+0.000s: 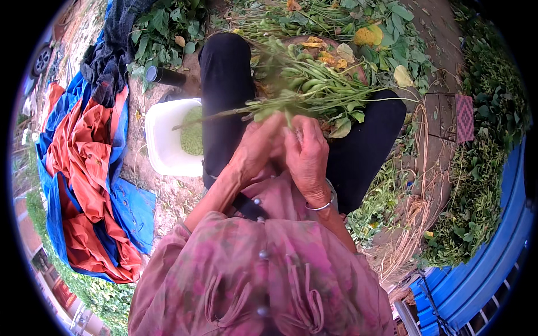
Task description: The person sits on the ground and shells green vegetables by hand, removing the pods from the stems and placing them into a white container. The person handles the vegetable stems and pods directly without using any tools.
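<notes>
Green bean plants with pods (315, 80) lie across the lap, between the knees in dark trousers. Both hands meet above the near edge of this bunch. My left hand (262, 140) is curled at a stem (229, 112) whose bare end points left over the white plastic bucket. My right hand (309, 153), with a metal bangle at its wrist, pinches a green pod (288, 118) between thumb and fingers. The fingertips of the left hand are partly hidden and blurred. Beside the left thigh, the white plastic bucket (162, 145) holds many small green beans (192, 136).
A dark cylindrical container (168, 77) lies beyond the bucket. An orange and blue tarpaulin (80, 155) is crumpled at left. Leafy plants (168, 29) and more cut stalks (393, 38) lie ahead. Dry stems (420, 168) and a blue ribbed metal surface (483, 260) are at right.
</notes>
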Motion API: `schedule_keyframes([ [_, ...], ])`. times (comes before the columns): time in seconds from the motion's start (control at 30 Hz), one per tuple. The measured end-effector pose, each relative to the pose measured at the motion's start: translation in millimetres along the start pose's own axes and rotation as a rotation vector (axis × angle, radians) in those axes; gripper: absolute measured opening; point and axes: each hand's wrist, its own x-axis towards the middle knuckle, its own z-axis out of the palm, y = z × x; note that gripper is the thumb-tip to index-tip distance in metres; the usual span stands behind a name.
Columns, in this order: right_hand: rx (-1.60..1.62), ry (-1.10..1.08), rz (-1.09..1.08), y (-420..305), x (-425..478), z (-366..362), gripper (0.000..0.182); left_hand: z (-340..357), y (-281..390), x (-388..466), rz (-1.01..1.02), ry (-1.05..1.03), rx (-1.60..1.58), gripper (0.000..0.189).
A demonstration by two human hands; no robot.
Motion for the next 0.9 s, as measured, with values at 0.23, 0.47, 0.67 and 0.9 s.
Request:
schedule_keyframes([
  [0.23, 0.229, -0.137, 0.175, -10.6, -7.4, 0.8, 0.011, -1.3, 7.2, -8.9, -0.009, 0.1, -0.012, 0.022],
  [0.47, 0.658, -0.62, 0.69, -25.9, -4.6, -31.0, 0.016, -10.2, 2.2, -6.6, 0.133, 0.046, 0.237, 0.019],
  [0.67, 0.709, -0.77, 0.764, -23.2, -1.1, -39.6, 0.017, -12.4, 4.8, -11.2, 0.128, 0.047, 0.274, 0.019],
  [0.9, 0.839, -0.97, 0.83, -2.0, 16.2, -41.2, 0.021, -13.6, 24.7, -7.0, -0.116, -0.031, 0.355, 0.023],
])
